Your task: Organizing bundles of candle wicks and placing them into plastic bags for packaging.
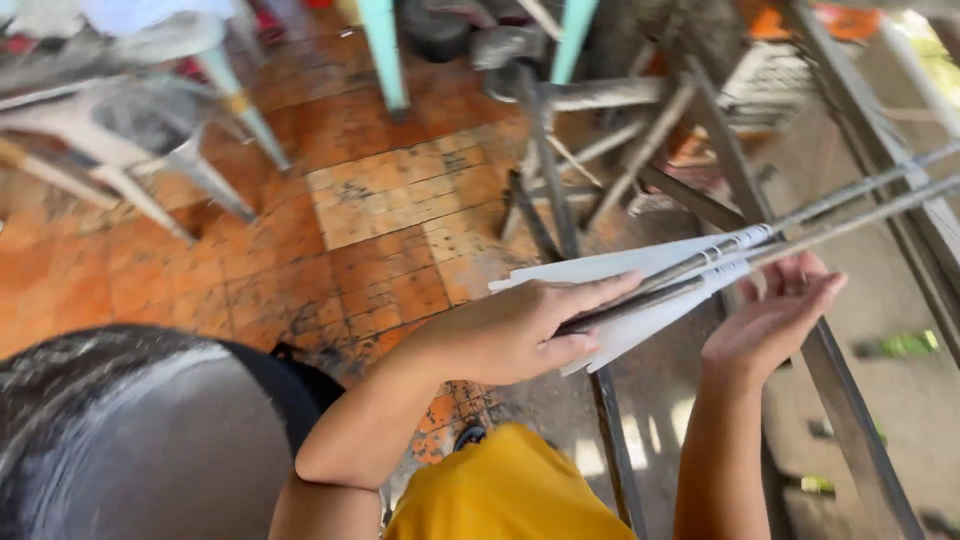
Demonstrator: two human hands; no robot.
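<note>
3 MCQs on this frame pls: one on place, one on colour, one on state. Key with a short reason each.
1. Where does the left hand rest?
A. on the white strips
B. on the plastic chair
C. on the floor tiles

2. What colour are the floor tiles?
A. blue
B. orange-brown
C. white

3. How is the right hand?
A. clenched in a fist
B. open, fingers spread by the strips
C. out of view

Key:
1 A, its fingers lie flat along the white strips and the thin metal rods running through them.
2 B, the worn tiles show orange-brown across the floor.
3 B, the palm is open beside the bundle's far side; whether it touches cannot be told.
</note>
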